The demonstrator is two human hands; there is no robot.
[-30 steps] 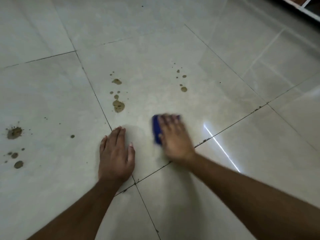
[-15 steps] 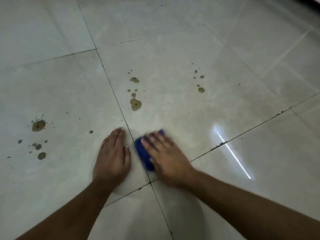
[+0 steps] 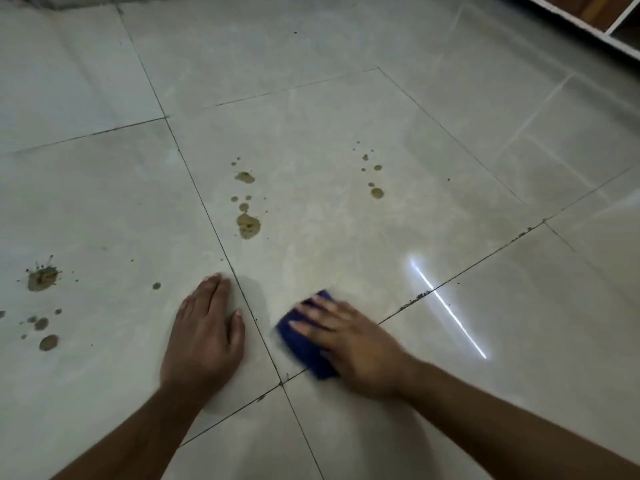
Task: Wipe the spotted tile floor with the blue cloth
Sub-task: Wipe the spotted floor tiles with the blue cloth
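Note:
A folded blue cloth [image 3: 304, 344] lies flat on the pale tile floor [image 3: 346, 109]. My right hand [image 3: 353, 344] presses down on it with fingers spread, covering its right half. My left hand [image 3: 204, 337] rests palm-down on the floor to the cloth's left, fingers together, holding nothing. A grout line runs between the two hands. Brown spots [image 3: 247, 225] sit on the tile beyond the hands, with a smaller cluster of spots [image 3: 376, 192] farther right and a brown splatter [image 3: 42, 277] at the far left.
Dark grit [image 3: 414, 299] lies along the grout line right of the cloth. A bright streak of reflected light [image 3: 446, 308] crosses the tile at right. White furniture framing [image 3: 588, 20] stands at the top right corner.
My right hand slid the cloth left toward my left hand, then back a little to the right. My left hand stayed planted. The view shifted slightly.

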